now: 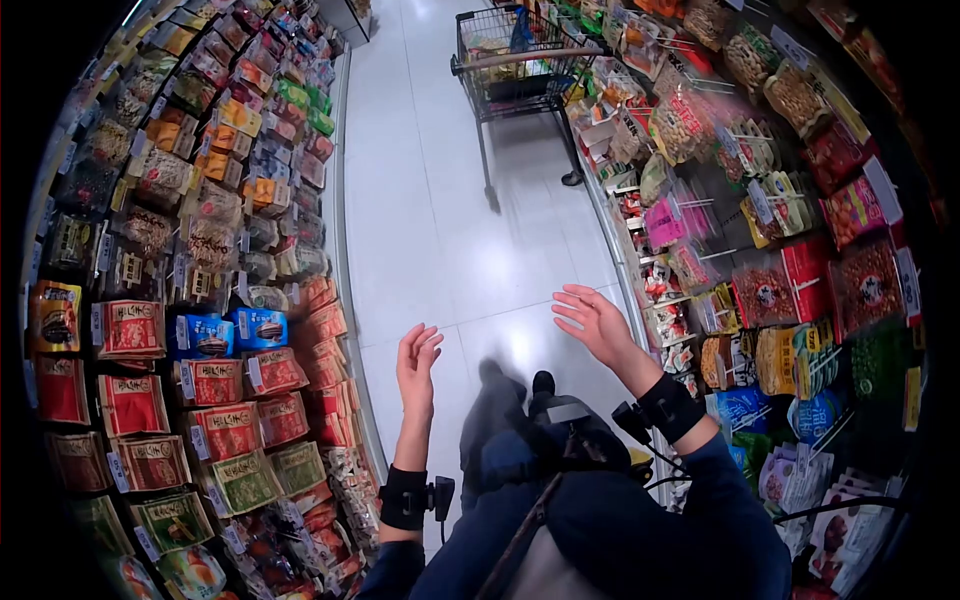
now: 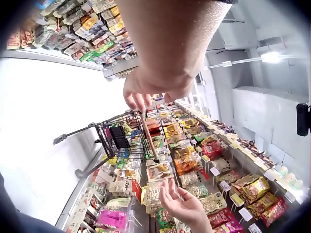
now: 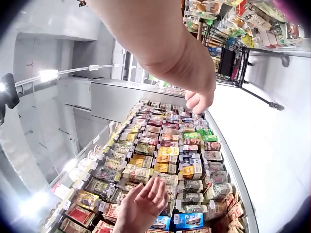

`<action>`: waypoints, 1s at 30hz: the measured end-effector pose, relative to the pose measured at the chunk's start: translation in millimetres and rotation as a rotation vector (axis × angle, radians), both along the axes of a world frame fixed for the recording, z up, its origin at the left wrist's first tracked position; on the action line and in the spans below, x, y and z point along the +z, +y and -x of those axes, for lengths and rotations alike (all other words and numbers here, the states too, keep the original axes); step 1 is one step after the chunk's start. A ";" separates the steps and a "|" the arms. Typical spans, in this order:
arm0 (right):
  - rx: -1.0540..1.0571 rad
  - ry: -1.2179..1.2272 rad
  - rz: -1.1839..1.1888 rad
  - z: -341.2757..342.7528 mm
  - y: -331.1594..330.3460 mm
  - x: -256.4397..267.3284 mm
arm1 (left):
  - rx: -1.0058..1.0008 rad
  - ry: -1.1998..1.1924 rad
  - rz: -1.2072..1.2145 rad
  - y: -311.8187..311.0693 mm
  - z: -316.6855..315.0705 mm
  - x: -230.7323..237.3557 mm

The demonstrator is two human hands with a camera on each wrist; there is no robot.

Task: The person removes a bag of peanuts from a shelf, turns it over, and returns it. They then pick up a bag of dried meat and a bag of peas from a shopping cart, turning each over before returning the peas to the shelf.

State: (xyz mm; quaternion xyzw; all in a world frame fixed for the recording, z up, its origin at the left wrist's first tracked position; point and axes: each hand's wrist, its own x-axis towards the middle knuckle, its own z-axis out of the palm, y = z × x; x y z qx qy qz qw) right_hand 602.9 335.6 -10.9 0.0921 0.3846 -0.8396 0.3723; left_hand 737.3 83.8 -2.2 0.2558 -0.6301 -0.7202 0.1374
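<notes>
Both hands are raised in front of the body over a shop aisle, holding nothing. In the head view the left hand [image 1: 417,362] has its fingers loosely bent, near the left shelf. To its right, the right hand [image 1: 594,325] stretches its fingers toward the aisle's middle, beside the right shelf. A wide gap separates the two. In the left wrist view the left hand [image 2: 158,85] hangs with bent fingers, overlapping the cart handle behind it. The right wrist view shows the right hand [image 3: 194,82] from the wrist side, its fingers partly hidden.
A black wire shopping cart [image 1: 520,60] with goods in it stands ahead, against the right shelf. Racks of red snack packets [image 1: 133,330] line the left side; hanging nut bags [image 1: 680,120] line the right. Pale tiled floor [image 1: 430,220] runs between them.
</notes>
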 end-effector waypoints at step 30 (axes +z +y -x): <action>-0.130 0.072 0.008 365.3 -285.3 47.9 | -0.190 0.008 -0.002 -293.2 399.8 17.2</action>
